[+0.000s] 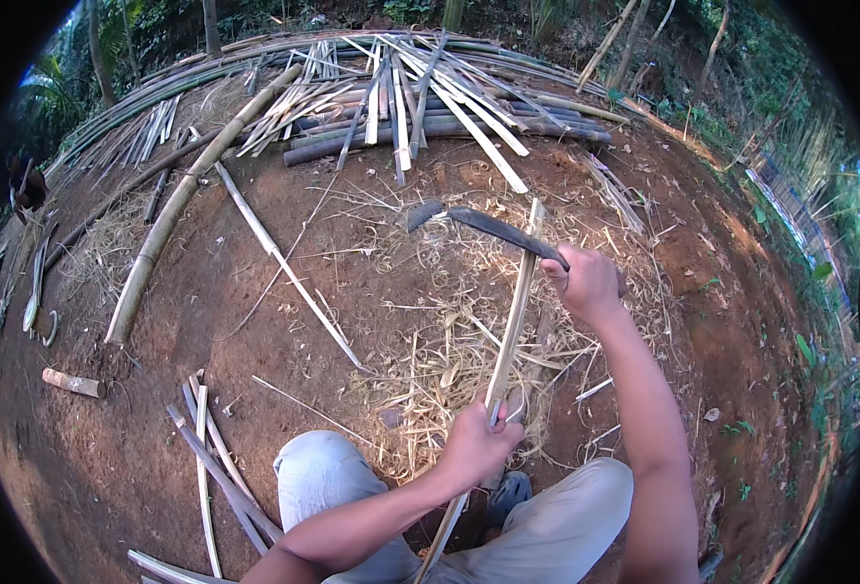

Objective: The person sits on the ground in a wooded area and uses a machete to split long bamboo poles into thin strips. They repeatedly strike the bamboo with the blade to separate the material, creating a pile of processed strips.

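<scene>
A long pale bamboo strip slants up from between my knees. My left hand is closed around its lower half. Closed on the handle of a machete is my right hand. The machete's dark, slightly curved blade points left and crosses the strip near its upper end; whether the edge touches the wood I cannot tell. A small dark piece shows just beyond the blade tip, its kind unclear. Curled bamboo shavings lie heaped on the ground under the strip.
Bamboo poles and split strips are piled at the far side. A thick bamboo pole and a thinner stick lie at left. More strips rest beside my left knee. A short cut piece sits farther left.
</scene>
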